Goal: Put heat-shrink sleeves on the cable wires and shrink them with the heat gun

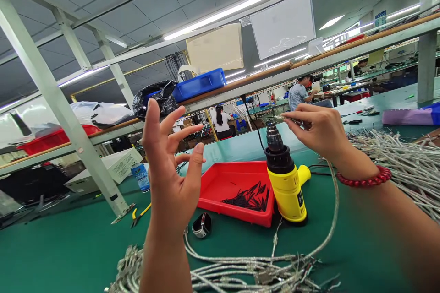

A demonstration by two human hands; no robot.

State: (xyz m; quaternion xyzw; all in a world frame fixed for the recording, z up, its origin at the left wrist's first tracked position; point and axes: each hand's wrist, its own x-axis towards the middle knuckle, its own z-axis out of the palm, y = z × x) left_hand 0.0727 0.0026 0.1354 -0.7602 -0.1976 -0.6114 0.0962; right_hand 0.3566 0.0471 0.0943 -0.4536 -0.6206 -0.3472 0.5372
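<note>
My right hand [318, 128] pinches the end of a clear-jacketed cable [335, 201] just right of the nozzle of an upright yellow heat gun [287, 187]. From the hand the cable curves down to a bundle of similar cables [237, 268] in front of me. My left hand [175, 174] is raised with its fingers spread and nothing in it, left of the heat gun. Between the hands, farther back, a red tray [220, 178] holds many short black tube pieces [250, 198].
A large pile of cables [388, 160] lies at the right. Near the left hand are a watch-like object [201, 225], yellow-handled pliers [139, 214] and a blue can [140, 177]. Overhead, a shelf carries a blue bin [199, 86]. Other people sit at benches farther back.
</note>
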